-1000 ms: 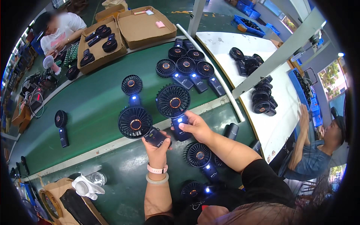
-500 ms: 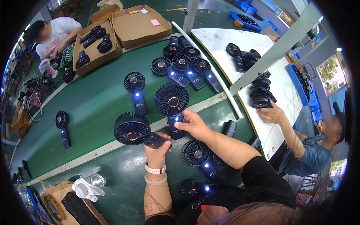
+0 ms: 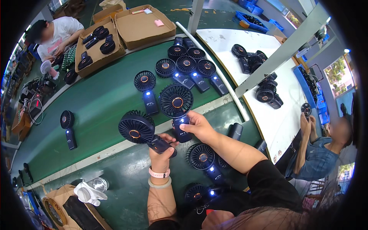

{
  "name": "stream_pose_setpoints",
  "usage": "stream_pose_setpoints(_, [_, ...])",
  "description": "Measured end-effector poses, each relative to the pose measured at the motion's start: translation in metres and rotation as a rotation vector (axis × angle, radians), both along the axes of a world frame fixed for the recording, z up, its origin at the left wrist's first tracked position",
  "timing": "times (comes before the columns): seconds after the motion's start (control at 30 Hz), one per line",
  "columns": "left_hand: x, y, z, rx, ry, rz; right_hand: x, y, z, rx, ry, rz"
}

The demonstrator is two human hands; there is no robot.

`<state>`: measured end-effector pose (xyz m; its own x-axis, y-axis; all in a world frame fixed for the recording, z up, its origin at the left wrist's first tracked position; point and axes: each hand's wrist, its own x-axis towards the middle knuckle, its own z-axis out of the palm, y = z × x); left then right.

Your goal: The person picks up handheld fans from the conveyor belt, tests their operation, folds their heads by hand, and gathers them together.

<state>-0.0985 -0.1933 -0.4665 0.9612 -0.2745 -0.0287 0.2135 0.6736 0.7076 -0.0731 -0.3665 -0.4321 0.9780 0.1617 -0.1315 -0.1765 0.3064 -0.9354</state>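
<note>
My left hand (image 3: 162, 150) is closed around the handle of a black handheld fan (image 3: 135, 129), which leans to the left with its round grille facing up at me. My right hand (image 3: 196, 128) grips a second black handheld fan (image 3: 176, 102) by its handle. That one stands upright, a white light glowing on its handle just above my thumb. The two fan heads are side by side, slightly apart. Beyond them, a lit fan (image 3: 145, 81) lies on the green conveyor belt (image 3: 103, 105).
Several lit fans (image 3: 186, 64) are grouped at the belt's far end, and one fan (image 3: 67, 119) lies at left. More fans (image 3: 202, 156) lie beside my right forearm. Cardboard trays (image 3: 143, 27) stand at the back. A white table (image 3: 283, 126) with fans borders the right, where a co-worker (image 3: 320, 153) sits.
The two separate fans on the belt have shifted rightward and slightly away. My hands have barely moved, the left fan tilting a little. The co-worker at right has drawn a fan off the white table.
</note>
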Motion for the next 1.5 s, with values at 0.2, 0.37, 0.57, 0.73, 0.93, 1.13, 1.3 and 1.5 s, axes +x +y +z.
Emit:
stream_pose_setpoints(0.2, [0.003, 0.0, -0.002, -0.051, -0.023, 0.003, 0.003, -0.001, -0.001, -0.002, 0.019, -0.018])
stream_pose_setpoints(0.37, [0.008, 0.002, -0.007, -0.087, -0.027, -0.009, 0.008, -0.002, 0.0, 0.012, 0.029, -0.016])
stream_pose_setpoints(0.57, [0.004, 0.0, 0.006, -0.044, 0.035, 0.013, 0.002, 0.006, -0.003, -0.069, -0.02, -0.007])
stream_pose_setpoints(0.73, [0.005, 0.004, 0.001, -0.231, 0.087, -0.145, -0.01, 0.014, 0.011, -0.671, -0.438, 0.097])
stream_pose_setpoints(0.93, [0.006, 0.013, -0.003, -0.487, 0.091, -0.21, -0.023, -0.005, 0.064, -1.128, -0.619, 0.106])
stream_pose_setpoints(1.13, [0.006, 0.013, 0.0, -0.583, -0.045, -0.298, -0.107, -0.027, 0.076, -1.8, -0.344, 0.718])
stream_pose_setpoints(1.3, [0.002, 0.018, -0.004, -0.487, -0.127, -0.25, -0.134, -0.007, 0.072, -1.927, -0.515, 0.578])
stream_pose_setpoints(1.5, [0.003, 0.018, 0.0, -0.404, -0.153, -0.227, -0.112, 0.001, 0.049, -1.888, -0.409, 0.555])
